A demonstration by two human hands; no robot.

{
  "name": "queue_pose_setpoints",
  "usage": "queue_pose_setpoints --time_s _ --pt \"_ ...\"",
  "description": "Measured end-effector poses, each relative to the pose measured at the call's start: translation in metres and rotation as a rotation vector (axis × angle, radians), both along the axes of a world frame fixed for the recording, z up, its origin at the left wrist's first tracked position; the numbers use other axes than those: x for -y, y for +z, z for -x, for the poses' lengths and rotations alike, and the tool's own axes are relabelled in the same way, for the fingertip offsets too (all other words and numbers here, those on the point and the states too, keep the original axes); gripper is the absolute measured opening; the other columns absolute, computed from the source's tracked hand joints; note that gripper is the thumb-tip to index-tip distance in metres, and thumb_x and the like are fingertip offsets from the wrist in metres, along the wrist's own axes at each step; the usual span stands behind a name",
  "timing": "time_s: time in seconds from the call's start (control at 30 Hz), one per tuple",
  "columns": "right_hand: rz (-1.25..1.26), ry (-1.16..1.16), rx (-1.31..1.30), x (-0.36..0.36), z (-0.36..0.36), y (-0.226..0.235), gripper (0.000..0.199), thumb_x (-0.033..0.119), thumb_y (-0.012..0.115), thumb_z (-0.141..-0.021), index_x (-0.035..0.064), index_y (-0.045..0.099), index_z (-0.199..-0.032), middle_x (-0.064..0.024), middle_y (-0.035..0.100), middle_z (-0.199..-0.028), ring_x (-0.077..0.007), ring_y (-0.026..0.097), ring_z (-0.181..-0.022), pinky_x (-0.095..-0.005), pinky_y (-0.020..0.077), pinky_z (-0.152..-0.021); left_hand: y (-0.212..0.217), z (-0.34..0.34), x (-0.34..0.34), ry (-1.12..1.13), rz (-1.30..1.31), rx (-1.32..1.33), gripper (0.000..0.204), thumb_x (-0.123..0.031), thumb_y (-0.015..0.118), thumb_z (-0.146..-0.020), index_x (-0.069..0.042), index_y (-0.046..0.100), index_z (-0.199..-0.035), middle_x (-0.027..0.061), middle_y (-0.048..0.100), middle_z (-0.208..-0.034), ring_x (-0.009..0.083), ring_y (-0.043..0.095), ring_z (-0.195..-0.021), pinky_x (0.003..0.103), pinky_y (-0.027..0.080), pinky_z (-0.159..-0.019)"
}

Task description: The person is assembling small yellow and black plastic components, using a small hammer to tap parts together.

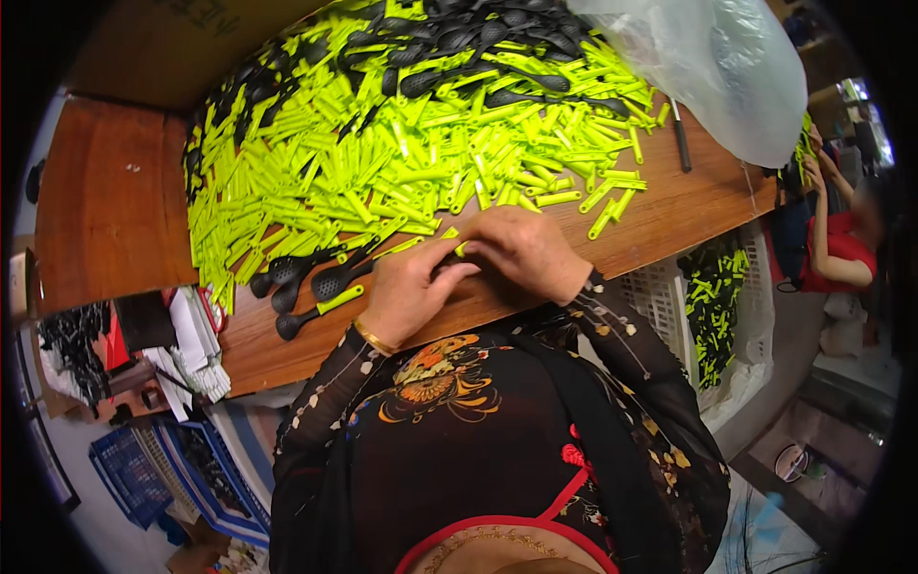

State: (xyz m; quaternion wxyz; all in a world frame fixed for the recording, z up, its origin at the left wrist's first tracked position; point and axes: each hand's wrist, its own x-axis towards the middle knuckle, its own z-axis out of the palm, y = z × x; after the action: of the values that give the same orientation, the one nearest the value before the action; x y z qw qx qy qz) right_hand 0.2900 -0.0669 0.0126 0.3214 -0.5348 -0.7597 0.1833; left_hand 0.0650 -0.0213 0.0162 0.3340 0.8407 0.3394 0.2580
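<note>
My left hand (409, 289) and my right hand (528, 251) meet at the table's front edge, fingers curled and pinched together. Between the fingertips shows a bit of a lime-green handle (461, 250); the fingers hide the rest, and whether a black part is joined to it cannot be made out. Just left of my left hand lie several black perforated spoons (330, 281), and one black spoon (289, 327) carries a lime-green handle (340, 299). Beyond both hands spreads a big heap of loose lime-green handles (382, 158).
Black spoon heads (478, 33) pile up behind the handles, beside a clear plastic bag (727, 77). A dark thin tool (681, 139) lies at the right. A white crate (757, 325) with black and green pieces stands below. Another person in red (841, 244) is at far right.
</note>
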Motion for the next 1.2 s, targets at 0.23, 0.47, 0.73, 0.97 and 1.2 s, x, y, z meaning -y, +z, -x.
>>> queue_pose_setpoints --time_s 0.23,0.47,0.73,0.97,1.2 --pt "-0.084 0.163 0.025 -0.025 -0.018 0.012 0.013 0.025 0.08 -0.093 0.0133 0.078 -0.096 -0.0049 0.077 -0.101 -0.0305 0.071 -0.099 -0.0445 0.0494 -0.096 0.004 0.006 -0.011 -0.102 -0.267 -0.144 0.019 -0.02 0.083 -0.092 -0.01 0.082 -0.108 0.0108 0.08 -0.097 0.0282 0.076 -0.086 0.039 0.056 -0.078" --pt "-0.3 -0.382 0.136 -0.113 -0.124 -0.027 0.014 0.018 0.08 -0.093 0.0093 0.08 -0.103 -0.0085 0.08 -0.104 -0.0318 0.073 -0.094 -0.0422 0.0574 -0.084 -0.035 0.019 -0.01 -0.065 -0.517 -0.239 0.035 -0.008 0.075 -0.087 -0.014 0.079 -0.122 0.0009 0.075 -0.13 0.0248 0.065 -0.122 0.045 0.044 -0.108" --pt "-0.184 -0.4 0.295 -0.132 -0.155 -0.052 0.019 0.015 0.08 -0.086 0.0179 0.08 -0.105 -0.0016 0.075 -0.108 -0.0282 0.069 -0.105 -0.0435 0.0518 -0.092 -0.02 0.021 -0.03 0.101 -0.507 -0.348 0.052 -0.005 0.071 -0.086 -0.016 0.073 -0.137 0.0052 0.066 -0.141 0.0316 0.055 -0.136 0.055 0.032 -0.121" --pt "-0.379 -0.077 0.289 -0.044 -0.064 0.004 0.023 0.013 0.082 -0.084 0.0143 0.079 -0.107 -0.0048 0.075 -0.108 -0.0259 0.07 -0.1 -0.0415 0.0531 -0.086 0.027 -0.019 -0.019 0.054 -0.335 -0.033 0.055 -0.025 0.078 -0.094 -0.008 0.065 -0.144 0.0096 0.065 -0.142 0.0311 0.056 -0.138 0.053 0.034 -0.12" --pt "-0.245 -0.147 0.024 0.002 -0.036 -0.017 0.033 0.011 0.083 -0.086 0.0091 0.075 -0.119 -0.0077 0.075 -0.118 -0.0304 0.071 -0.104 -0.0404 0.0559 -0.087 -0.019 -0.031 -0.028 -0.046 0.049 -0.062 0.041 -0.017 0.071 -0.103 -0.001 0.067 -0.141 0.0132 0.081 -0.102 0.0278 0.079 -0.087 0.036 0.06 -0.078"
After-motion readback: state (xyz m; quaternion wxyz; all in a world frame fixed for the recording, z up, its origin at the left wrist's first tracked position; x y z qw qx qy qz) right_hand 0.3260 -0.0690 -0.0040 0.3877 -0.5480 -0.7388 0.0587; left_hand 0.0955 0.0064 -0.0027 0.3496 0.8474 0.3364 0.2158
